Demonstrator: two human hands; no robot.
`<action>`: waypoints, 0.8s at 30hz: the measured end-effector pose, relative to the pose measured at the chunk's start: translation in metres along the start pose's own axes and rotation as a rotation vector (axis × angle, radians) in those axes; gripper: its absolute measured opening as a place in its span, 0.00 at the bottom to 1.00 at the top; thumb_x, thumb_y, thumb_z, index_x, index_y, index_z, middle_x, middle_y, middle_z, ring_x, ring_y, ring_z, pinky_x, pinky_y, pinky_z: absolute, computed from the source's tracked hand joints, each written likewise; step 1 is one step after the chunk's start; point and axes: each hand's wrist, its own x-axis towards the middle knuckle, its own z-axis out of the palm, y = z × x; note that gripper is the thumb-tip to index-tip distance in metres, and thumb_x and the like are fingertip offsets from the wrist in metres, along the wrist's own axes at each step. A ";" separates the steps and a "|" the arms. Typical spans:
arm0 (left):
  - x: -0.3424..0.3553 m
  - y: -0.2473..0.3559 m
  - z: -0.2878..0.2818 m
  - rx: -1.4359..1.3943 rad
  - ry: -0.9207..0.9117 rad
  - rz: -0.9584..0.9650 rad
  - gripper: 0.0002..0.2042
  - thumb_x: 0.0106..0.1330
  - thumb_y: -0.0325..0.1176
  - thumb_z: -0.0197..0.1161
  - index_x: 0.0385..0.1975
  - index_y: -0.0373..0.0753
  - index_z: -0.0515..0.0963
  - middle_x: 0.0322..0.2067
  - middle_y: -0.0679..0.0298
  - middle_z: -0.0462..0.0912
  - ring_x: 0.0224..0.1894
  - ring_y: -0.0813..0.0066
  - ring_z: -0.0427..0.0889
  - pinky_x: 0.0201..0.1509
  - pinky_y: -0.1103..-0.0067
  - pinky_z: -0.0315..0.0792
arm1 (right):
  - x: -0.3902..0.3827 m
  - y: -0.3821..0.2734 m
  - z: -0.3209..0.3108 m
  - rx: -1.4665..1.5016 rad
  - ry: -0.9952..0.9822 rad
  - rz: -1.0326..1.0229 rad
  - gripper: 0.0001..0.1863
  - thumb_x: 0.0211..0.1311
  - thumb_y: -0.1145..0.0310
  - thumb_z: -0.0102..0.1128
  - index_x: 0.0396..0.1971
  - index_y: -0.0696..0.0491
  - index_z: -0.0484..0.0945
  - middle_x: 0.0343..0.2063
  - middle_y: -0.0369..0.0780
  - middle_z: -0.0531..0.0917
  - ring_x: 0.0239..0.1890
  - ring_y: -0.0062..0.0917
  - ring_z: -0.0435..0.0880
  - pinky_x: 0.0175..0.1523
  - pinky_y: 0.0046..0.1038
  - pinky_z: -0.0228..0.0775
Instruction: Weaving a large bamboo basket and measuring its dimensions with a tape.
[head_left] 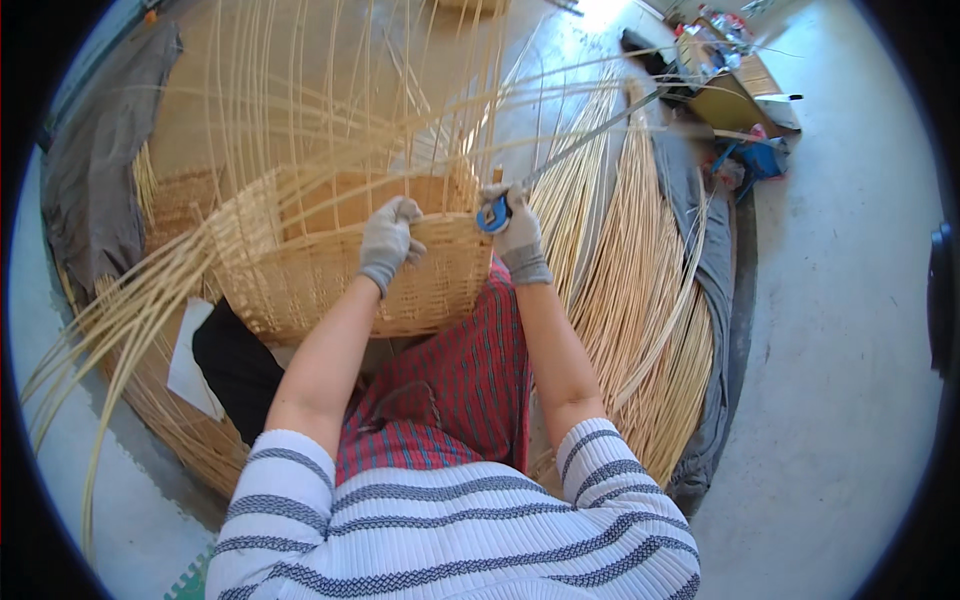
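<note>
A half-woven, pale basket with long upright stakes and loose strands sits over my lap, on a red checked cloth. My left hand, in a grey-white glove, has its fingers closed on the near rim at the middle. My right hand, gloved alike, holds a blue tape measure at the basket's right corner. Its metal blade extends up and to the right past the basket.
Long bundles of split strips lie at my right on grey cloth. A cardboard box with assorted items and a blue object are at the back right. Grey fabric and more strands lie on the left.
</note>
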 end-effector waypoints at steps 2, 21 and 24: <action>0.017 -0.003 -0.004 -0.003 0.012 0.084 0.09 0.76 0.34 0.48 0.43 0.41 0.76 0.37 0.63 0.81 0.16 0.67 0.82 0.13 0.74 0.75 | 0.002 -0.004 0.006 0.051 0.007 0.061 0.24 0.70 0.47 0.52 0.37 0.57 0.79 0.32 0.38 0.82 0.30 0.23 0.80 0.37 0.25 0.75; -0.122 -0.026 -0.105 0.481 -0.120 0.458 0.14 0.68 0.27 0.60 0.54 0.38 0.75 0.46 0.60 0.81 0.36 0.73 0.82 0.45 0.76 0.77 | -0.108 -0.037 -0.016 -0.526 0.055 -0.220 0.17 0.74 0.59 0.51 0.41 0.57 0.81 0.30 0.34 0.82 0.31 0.18 0.78 0.39 0.22 0.72; -0.148 -0.030 -0.191 0.747 0.167 0.578 0.09 0.67 0.25 0.59 0.46 0.38 0.79 0.37 0.61 0.82 0.36 0.73 0.81 0.45 0.77 0.75 | -0.105 -0.055 -0.002 -0.894 -0.170 -0.031 0.18 0.74 0.59 0.50 0.39 0.58 0.82 0.29 0.35 0.83 0.33 0.20 0.80 0.40 0.23 0.72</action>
